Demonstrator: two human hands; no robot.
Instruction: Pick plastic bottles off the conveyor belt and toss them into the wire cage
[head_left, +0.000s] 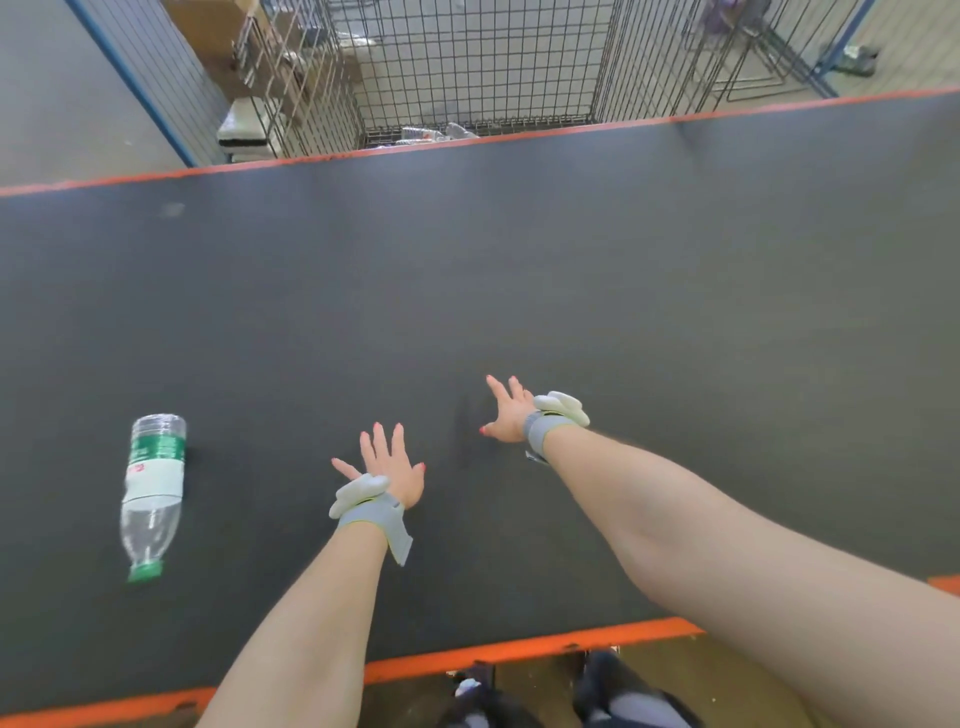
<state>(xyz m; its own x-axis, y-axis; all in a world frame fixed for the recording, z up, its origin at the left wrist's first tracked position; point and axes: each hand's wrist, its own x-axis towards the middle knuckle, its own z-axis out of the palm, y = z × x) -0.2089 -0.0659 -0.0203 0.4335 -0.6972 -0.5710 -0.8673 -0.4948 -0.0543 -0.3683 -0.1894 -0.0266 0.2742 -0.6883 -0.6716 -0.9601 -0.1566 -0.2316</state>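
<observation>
A clear plastic bottle with a green-and-white label and green cap lies on its side on the dark conveyor belt, at the near left, cap toward me. My left hand hovers over the belt to the right of the bottle, fingers spread, holding nothing. My right hand reaches farther out over the belt's middle, fingers spread and empty too. Both wrists carry grey bands with white devices. The wire cage stands beyond the belt's far edge, with a few crushed bottles visible at its bottom.
Orange rails edge the belt at the far side and near side. A second wire cage with cardboard stands left of the first. Blue frame posts flank the cages. My legs and shoes show below the near rail.
</observation>
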